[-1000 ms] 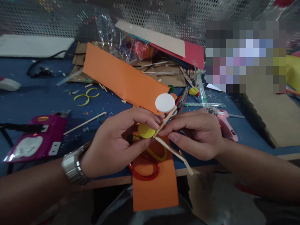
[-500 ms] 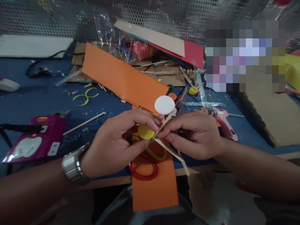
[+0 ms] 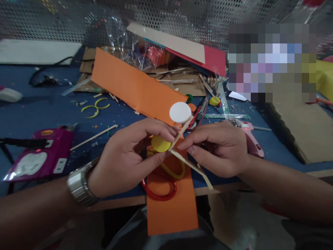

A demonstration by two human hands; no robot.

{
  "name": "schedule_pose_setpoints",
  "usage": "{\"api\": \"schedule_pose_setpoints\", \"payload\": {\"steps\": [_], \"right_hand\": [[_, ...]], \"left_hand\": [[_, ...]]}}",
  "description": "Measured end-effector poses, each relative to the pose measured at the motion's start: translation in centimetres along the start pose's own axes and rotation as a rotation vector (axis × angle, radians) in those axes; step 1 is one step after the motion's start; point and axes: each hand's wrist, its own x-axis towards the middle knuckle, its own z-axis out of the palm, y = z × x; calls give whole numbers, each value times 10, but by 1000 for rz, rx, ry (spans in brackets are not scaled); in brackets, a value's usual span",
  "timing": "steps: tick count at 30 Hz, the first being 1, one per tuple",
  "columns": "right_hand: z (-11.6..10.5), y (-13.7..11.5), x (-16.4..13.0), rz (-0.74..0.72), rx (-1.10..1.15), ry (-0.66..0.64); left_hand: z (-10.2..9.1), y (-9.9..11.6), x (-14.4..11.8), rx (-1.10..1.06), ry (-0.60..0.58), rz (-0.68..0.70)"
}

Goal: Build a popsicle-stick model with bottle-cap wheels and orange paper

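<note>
My left hand [image 3: 127, 156] pinches a yellow round cap [image 3: 160, 143] between thumb and fingers; the cap sits where thin wooden sticks [image 3: 191, 166] meet. One stick rises to a white round cap [image 3: 180, 112]. My right hand [image 3: 217, 147] grips the same stick piece from the right, fingertips close to the left hand's. Another stick juts down and right past the table edge. Under the hands lie scissors with a red handle [image 3: 159, 189] and a yellow handle on an orange paper strip [image 3: 171, 208].
A long orange paper [image 3: 130, 83] lies behind the hands. A pink glue gun [image 3: 252, 140] rests right of my right hand. A magenta packet [image 3: 39, 154], a loose stick [image 3: 93, 137], yellow ring scraps [image 3: 95, 106], cardboard [image 3: 299, 128] and clutter cover the blue table [image 3: 39, 114].
The stick-and-cap piece has shifted slightly left and up in my hands; the white cap moved a little left. The hands have barely shifted.
</note>
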Motion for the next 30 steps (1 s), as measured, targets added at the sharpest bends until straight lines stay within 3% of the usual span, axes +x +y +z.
{"api": "schedule_pose_setpoints", "payload": {"steps": [4,16,30], "right_hand": [[-1,-1,1,-12,-9,-11],[1,2,-2,59,9,-59],[1,2,-2,32,79,-57]], "left_hand": [[-1,1,0,-2,12,-45],[1,-1,-1,58,-21,-11],[1,1,0,36,-5,-12]]}}
